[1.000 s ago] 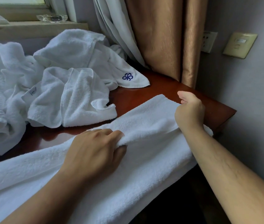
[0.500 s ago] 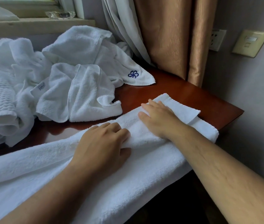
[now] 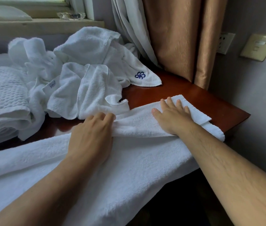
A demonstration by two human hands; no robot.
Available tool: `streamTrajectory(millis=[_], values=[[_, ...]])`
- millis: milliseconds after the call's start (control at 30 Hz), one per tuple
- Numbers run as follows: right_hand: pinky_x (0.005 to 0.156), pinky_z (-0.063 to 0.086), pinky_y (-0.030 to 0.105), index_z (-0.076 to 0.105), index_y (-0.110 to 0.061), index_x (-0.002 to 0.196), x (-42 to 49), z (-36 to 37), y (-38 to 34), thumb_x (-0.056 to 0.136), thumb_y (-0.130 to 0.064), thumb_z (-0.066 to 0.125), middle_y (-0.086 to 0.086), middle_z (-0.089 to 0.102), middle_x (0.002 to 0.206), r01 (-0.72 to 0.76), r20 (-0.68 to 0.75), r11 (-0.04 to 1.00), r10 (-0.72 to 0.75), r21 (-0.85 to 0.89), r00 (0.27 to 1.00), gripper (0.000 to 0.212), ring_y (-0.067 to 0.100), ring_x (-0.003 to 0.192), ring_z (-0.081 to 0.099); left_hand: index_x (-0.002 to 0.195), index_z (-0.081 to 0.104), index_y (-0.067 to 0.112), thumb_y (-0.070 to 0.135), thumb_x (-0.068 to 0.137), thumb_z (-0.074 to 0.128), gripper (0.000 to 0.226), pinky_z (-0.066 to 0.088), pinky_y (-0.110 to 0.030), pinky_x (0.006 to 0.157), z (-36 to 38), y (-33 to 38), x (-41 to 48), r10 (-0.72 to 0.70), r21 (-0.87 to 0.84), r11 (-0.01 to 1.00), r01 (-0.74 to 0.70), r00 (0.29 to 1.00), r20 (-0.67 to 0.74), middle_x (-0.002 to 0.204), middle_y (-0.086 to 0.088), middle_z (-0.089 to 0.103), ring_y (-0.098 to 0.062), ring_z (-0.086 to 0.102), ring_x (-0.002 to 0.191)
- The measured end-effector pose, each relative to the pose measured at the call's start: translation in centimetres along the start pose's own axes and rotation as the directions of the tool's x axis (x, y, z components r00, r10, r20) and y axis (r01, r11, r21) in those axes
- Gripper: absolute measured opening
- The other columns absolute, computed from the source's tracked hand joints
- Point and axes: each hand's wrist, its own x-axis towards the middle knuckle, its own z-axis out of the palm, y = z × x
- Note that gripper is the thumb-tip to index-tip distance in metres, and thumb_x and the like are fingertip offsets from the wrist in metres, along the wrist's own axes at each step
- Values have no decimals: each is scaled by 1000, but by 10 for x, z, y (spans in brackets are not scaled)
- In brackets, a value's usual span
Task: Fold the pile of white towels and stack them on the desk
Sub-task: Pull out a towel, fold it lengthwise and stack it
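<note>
So the long white terry towel (image 3: 137, 160) is stretched along the front edge of the reddish-brown wooden desk (image 3: 194, 97). It's folded lengthwise with a soft ridge running down it, and the near side drapes off the edge. Its right end is doubled over, corners not quite lined up. Behind it sits a crumpled pile of white towels (image 3: 83, 79), one corner with a blue flower logo (image 3: 140, 75) lying flat on the wood. Far left there's a folded white waffle-weave towel (image 3: 2, 95).

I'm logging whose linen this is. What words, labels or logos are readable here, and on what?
Sewn-in tag in the towel pile: printed word, too blurred to read.
Blue flower-shaped emblem on a towel corner: a logo, no letters.
Nothing else readable.
</note>
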Motion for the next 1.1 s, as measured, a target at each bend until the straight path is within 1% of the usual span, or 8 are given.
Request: streamTrajectory(millis=[200, 300, 400, 500, 733, 867, 967, 1100], values=[[124, 1, 53, 7, -27, 163, -3, -7, -9, 102, -63, 14, 2, -3, 171, -25, -8, 1000, 25, -16, 1000, 71, 32, 156, -6, 111, 62, 17, 4, 74, 59, 40, 39, -37, 58, -14, -25, -26, 50, 88, 995, -51, 999, 17, 94, -4, 66, -31, 63, 78], [117, 23, 52, 39, -15, 150, -16, -20, -42, 104, -37, 29, 12, 28, 160, 12, -113, 995, -23, -96, 993, 52, 37, 146, 22, 116, 56, 21, 7, 82, 49, 37, 43, -39, 68, -15, -35, -30, -27, 51, 998, 26, 999, 22, 104, 0, 67, -29, 63, 89], [98, 43, 44, 58, -14, 130, -45, -19, -92, 103, -27, 36, 11, 53, 134, 271, -281, 954, -226, 132, 933, 38, 31, 121, 48, 121, 54, 25, 10, 85, 53, 39, 38, -36, 69, -14, -39, -30, -54, 18, 998, 54, 999, 6, 110, 4, 66, -28, 62, 95], [93, 44, 37, 62, -11, 123, -74, 0, -126, 103, -33, 40, 11, 54, 137, 402, -201, 854, -352, 329, 914, 37, 30, 121, 52, 122, 51, 27, 13, 84, 53, 41, 38, -37, 76, -18, -54, -40, -90, 52, 994, 91, 996, -13, 109, 6, 65, -25, 61, 95], [105, 38, 42, 54, -10, 131, -96, 19, -141, 100, -23, 40, 13, 46, 143, 402, -261, 916, -387, 5, 885, 37, 31, 127, 45, 114, 57, 27, 25, 90, 54, 24, 40, -42, 84, -37, -140, -95, -311, 188, 931, 314, 949, -46, 107, 2, 66, -27, 59, 99], [97, 40, 44, 60, -16, 127, -141, 23, -211, 96, -37, 53, 5, 57, 128, 698, -364, 708, -625, 108, 690, 39, 30, 117, 49, 116, 61, 28, 29, 87, 61, 29, 36, -42, 91, -45, -159, -109, -321, 141, 933, 332, 942, -94, 108, 0, 65, -29, 58, 104], [88, 45, 44, 66, -10, 120, -180, 34, -248, 90, -32, 64, 11, 59, 114, 884, -377, 466, -814, 29, 442, 37, 31, 104, 52, 125, 60, 29, 32, 86, 65, 39, 36, -41, 93, -51, -176, -122, -364, 132, 918, 375, 926, -97, 117, 1, 64, -27, 56, 112], [93, 43, 37, 70, -7, 109, -208, 47, -275, 97, -22, 55, 12, 64, 108, 966, -168, 248, -952, 69, 257, 24, 30, 104, 55, 131, 58, 32, 33, 87, 65, 44, 36, -42, 98, -66, -220, -154, -558, 159, 812, 562, 827, -73, 125, 1, 60, -26, 50, 118]])
